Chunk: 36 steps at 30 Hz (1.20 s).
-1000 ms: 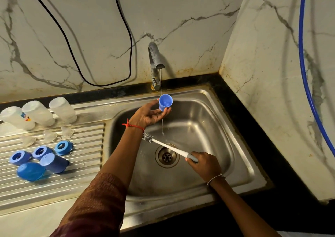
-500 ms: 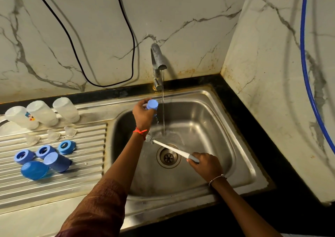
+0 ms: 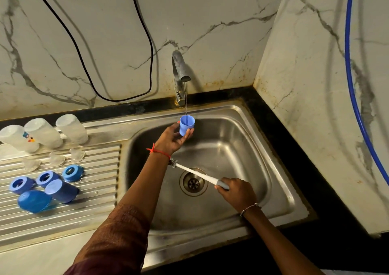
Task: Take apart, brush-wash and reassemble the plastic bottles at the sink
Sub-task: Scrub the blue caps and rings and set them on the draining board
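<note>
Head view: the left hand [image 3: 172, 137] grips the blue cap [image 3: 187, 124] at its fingertips, mouth-up under the running tap [image 3: 181, 68]. The right hand [image 3: 237, 190], lower and nearer, clutches the brush [image 3: 195, 172]. Best to centre the cap there, swirl, then tip it out.

The ribbed steel drainboard [image 3: 94, 201] on the left of my sink basin [image 3: 231, 148] carried everything. Along its back edge three frosted bottles [image 3: 43, 132] stood side by side. Just in front of them three clear teats [image 3: 56, 159] lay in a row. Nearer me sat three blue rings [image 3: 72, 172], with a blue cap [image 3: 62, 190] and a blue dome lid [image 3: 34, 201] close against each other.
</note>
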{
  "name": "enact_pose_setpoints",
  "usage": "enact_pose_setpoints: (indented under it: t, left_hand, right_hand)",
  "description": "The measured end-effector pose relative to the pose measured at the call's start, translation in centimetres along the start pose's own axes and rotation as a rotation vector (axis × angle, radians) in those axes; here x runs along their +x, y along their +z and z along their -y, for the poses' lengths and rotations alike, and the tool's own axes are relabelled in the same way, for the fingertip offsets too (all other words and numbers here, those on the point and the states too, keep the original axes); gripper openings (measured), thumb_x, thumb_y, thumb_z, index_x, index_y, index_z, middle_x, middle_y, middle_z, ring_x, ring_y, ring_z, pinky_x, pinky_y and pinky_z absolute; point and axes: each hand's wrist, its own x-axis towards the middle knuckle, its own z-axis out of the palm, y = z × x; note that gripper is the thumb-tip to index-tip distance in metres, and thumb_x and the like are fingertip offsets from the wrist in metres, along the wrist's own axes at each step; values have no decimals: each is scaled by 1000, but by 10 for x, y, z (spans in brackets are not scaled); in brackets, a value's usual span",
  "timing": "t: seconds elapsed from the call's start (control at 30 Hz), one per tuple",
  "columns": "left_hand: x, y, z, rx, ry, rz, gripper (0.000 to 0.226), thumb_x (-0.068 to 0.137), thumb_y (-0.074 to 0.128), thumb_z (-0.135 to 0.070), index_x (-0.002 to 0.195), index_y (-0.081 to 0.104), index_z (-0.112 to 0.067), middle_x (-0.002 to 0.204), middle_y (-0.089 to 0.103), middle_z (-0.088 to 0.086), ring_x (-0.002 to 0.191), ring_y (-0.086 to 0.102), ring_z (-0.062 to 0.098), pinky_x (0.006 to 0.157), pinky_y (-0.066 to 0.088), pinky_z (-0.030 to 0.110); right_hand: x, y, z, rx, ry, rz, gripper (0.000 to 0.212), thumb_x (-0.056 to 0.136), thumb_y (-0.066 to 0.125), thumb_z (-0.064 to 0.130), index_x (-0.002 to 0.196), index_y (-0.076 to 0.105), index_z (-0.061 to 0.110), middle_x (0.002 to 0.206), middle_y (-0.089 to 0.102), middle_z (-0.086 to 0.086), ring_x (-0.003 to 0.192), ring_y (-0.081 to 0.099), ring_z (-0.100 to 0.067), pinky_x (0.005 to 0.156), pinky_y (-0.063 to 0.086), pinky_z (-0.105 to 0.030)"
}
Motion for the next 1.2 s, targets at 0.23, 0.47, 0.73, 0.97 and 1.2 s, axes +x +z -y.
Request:
enact_pose_setpoints:
  t: [0.23,0.47,0.73,0.97,1.2]
  left_hand:
    - [1,5,-7,88,-152,-4,43,99,47,-29,97,54,13,86,58,36,44,65,20,46,54,23]
    - [-8,6,-12,190,-105,-28,34,95,53,-23,100,54,10,87,60,32,48,66,24,49,56,23]
    - [-5,-14,-7,319,283,-115,19,85,64,-2,103,58,-1,99,63,19,64,69,19,51,56,25]
    - [-19,-34,-7,830,716,-212,50,70,73,10,117,58,1,115,61,20,106,60,31,87,54,39]
    - [-62,-51,-22,1051,943,-201,48,76,66,10,121,57,-2,114,61,11,104,58,20,69,51,10]
  right_hand:
    - [1,-5,2,-12,11,43,23,68,62,44,57,61,23,42,53,-1,35,51,-15,38,20,-19]
    - [-1,-8,2,35,6,53,24,76,66,39,67,66,17,51,59,-4,46,57,-24,43,23,-22]
    - [-1,-16,5,13,22,84,27,72,64,42,60,65,18,44,55,-2,38,53,-17,36,12,-14]
    - [-1,-25,11,72,50,193,31,88,57,42,90,70,14,76,69,-9,72,64,-27,55,36,-28]
    - [-1,-29,12,67,66,237,29,88,58,40,91,70,15,79,70,-8,75,65,-25,57,41,-29]
